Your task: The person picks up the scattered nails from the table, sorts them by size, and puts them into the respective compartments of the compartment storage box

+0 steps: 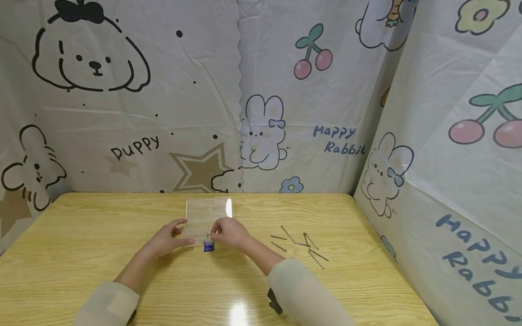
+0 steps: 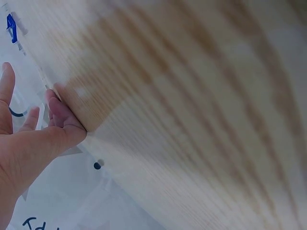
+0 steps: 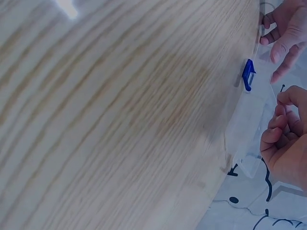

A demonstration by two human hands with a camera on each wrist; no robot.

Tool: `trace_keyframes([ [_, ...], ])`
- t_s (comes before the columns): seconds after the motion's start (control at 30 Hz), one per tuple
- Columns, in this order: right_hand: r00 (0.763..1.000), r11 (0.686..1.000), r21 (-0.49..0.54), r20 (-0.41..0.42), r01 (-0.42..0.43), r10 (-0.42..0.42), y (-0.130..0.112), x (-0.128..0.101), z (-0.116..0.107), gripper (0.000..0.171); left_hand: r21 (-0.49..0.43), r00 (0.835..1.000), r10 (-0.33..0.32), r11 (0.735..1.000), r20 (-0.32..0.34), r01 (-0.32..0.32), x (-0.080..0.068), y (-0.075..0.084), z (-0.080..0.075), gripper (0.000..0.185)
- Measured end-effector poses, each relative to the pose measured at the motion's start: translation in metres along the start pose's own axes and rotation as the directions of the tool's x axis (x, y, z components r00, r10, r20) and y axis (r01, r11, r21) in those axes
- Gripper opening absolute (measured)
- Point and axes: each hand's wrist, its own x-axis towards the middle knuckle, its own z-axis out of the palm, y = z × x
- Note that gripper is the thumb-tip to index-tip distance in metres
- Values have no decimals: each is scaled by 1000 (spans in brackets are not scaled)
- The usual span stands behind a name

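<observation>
A clear plastic box with a blue latch at its front rests on the table; a see-through panel rises at its back. At the box's left side is my left hand, fingers spread and thumb reaching along the front; whether it touches the box is hard to tell. My right hand is over the box's right front part, fingertips together. Between them it pinches a thin dark nail, whose head end sticks out in the right wrist view. The left wrist view also shows the blue latch.
Several loose nails lie scattered on the wooden table, right of my right forearm. A printed cloth hangs behind the table's far edge, and another cloth side runs along the right.
</observation>
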Motion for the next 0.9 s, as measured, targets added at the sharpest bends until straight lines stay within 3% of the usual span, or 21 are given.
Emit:
trace_keyframes([
  [0.9, 999, 999, -21, 26, -27, 28, -6, 12, 13, 8, 6, 1000, 8, 1000, -6, -8, -2, 2, -1, 82],
])
